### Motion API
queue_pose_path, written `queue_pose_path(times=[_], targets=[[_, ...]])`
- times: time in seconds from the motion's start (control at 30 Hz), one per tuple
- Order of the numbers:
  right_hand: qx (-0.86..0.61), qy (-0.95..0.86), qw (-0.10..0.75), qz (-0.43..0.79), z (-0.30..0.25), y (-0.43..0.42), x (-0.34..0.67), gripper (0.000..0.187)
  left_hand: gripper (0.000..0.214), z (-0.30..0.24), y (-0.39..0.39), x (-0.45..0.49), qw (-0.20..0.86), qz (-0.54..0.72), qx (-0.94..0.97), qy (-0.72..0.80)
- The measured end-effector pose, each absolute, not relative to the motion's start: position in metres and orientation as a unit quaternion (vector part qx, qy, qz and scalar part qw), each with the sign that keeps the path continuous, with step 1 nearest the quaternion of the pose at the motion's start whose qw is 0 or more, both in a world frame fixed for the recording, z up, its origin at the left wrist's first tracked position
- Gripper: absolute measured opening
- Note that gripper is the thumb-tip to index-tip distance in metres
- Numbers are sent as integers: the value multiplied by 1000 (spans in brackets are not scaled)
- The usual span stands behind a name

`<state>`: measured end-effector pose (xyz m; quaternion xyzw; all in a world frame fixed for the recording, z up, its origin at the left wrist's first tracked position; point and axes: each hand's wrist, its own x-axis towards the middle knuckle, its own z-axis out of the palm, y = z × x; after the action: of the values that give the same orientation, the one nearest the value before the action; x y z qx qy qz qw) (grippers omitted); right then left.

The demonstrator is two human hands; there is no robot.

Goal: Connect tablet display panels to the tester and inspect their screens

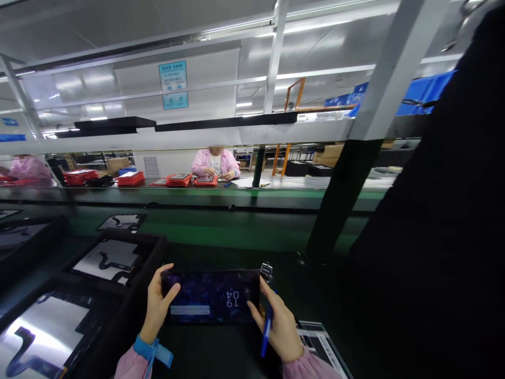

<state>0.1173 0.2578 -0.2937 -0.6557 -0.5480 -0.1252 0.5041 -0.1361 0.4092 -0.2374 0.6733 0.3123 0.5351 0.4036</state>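
Between my two hands a dark tablet screen [201, 295] is held up, its display lit with the upside-down digits 19 04 and a pale bar. My left hand [160, 302] grips its left end, thumb on the front face; a blue strap [152, 350] circles that wrist. My right hand [280, 321] holds the opposite end, thumb near the digits. A blue pen [266, 334] also sits in the right hand's grip, pointing down. Just behind the right fingertips shows a small connector board [266, 271]. What lies behind the screen is hidden.
Black foam trays [152, 252] at the left hold silver-backed panels [104, 258] with dark flex cables. A framed sheet [323, 342] lies at lower right. A slanted post [339, 195] and a large black drape [442, 221] stand right. Across the bench, a co-worker [216, 163] handles a tablet.
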Motion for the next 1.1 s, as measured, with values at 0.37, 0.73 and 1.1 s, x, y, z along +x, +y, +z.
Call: queue_pose_path(times=[0.37, 0.73, 1.1], targets=[[-652, -616, 434, -79, -305, 242, 122, 82, 65, -232, 405, -136, 362, 470, 730, 340], [-630, -526, 570, 44, -275, 251, 125, 59, 62, -213, 408, -126, 433, 454, 689, 363], [-568, -236, 750, 245, -240, 257, 101, 83, 26, -219, 407, -125, 283, 557, 708, 329]])
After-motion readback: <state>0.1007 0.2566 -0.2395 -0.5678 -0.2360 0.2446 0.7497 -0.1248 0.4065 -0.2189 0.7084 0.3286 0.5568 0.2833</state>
